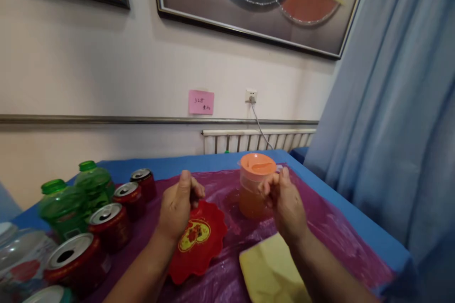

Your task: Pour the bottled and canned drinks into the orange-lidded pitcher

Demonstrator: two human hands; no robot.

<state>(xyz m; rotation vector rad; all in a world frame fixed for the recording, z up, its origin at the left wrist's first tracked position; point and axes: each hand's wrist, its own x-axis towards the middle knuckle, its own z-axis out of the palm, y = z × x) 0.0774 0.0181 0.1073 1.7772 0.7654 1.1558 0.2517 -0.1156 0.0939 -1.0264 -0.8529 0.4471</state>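
My left hand (pixel 180 204) hovers above the red scalloped plate (pixel 209 251), fingers curled in and thumb up, with nothing visible in it. A yellow design marks the middle of this plate. My right hand (pixel 286 203) is held at about the same height, also loosely closed with its thumb up, and nothing shows in its grip. Just behind and left of it stands a clear pitcher (pixel 250 196) of amber liquid under an orange lid (pixel 259 164). Below my right forearm lies a folded yellow cloth (pixel 268 267), partly hidden by that arm.
Several opened red cans (pixel 110 229) stand in a row on the left. Beside them are green plastic bottles (pixel 64 210) and a clear bottle (pixel 26 255). Purple plastic sheeting (pixel 341 241) covers much of the blue table (pixel 369 232). A blue curtain (pixel 384 128) hangs at right.
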